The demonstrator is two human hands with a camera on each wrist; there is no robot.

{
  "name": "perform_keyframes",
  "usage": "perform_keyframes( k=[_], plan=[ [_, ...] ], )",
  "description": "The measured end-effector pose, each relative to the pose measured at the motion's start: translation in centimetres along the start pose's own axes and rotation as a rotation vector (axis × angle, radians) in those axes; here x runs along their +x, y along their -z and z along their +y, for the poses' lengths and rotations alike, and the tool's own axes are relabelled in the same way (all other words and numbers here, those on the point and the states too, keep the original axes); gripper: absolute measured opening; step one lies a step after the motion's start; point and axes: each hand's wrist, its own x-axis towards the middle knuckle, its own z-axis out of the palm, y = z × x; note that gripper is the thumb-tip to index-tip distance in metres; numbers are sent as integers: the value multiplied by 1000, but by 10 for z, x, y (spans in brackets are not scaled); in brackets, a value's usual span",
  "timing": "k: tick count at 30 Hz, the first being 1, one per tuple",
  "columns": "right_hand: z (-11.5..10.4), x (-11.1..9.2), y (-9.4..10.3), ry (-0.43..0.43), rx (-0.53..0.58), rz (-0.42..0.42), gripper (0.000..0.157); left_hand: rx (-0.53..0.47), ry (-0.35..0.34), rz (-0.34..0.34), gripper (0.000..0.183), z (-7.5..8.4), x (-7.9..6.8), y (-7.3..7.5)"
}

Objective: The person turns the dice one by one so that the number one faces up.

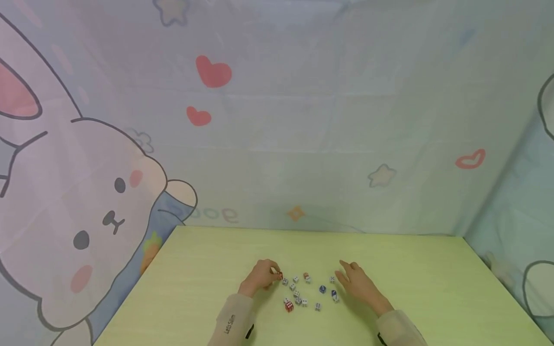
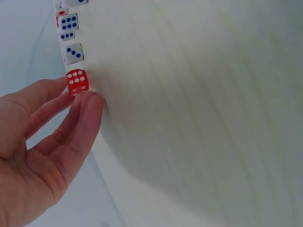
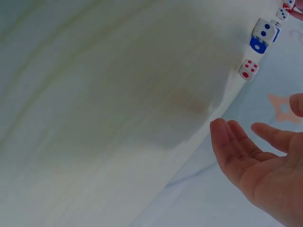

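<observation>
My left hand (image 1: 261, 276) pinches a red die (image 2: 77, 82) with white pips between thumb and fingertips, at the left edge of a loose group of dice. Beside it in the left wrist view sits a white die (image 2: 73, 54) with blue pips. On the right of the group, my right hand (image 1: 358, 285) holds nothing, its fingers loosely extended. A white die (image 3: 248, 69) with red pips lies nearest to it. Close by are a blue die (image 3: 258, 45) and a white die (image 3: 264, 30) with blue pips. Another red die (image 1: 289, 306) lies at the group's front.
Several white dice and a blue die (image 1: 322, 289) are scattered between the hands on the yellow-green table (image 1: 195, 269). Behind the table hangs a printed cloth (image 1: 303, 120) with hearts, stars and a large rabbit (image 1: 95, 202) at the left.
</observation>
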Motion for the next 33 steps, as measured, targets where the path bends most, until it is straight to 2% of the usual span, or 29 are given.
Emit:
perform_keyframes(
  k=[8,14,27,33],
  plan=[
    [2,2,0,-17,56,-23,41,129,15,48,9,2,1,-1],
    [5,6,1,-16,63,-26,36,175,18,65,9,1,4,-3],
    [2,9,6,-4,43,-74,25,186,-4,75,9,3,5,-2],
    [6,14,2,-15,134,-111,22,182,-12,69,9,2,5,-2]
  ],
)
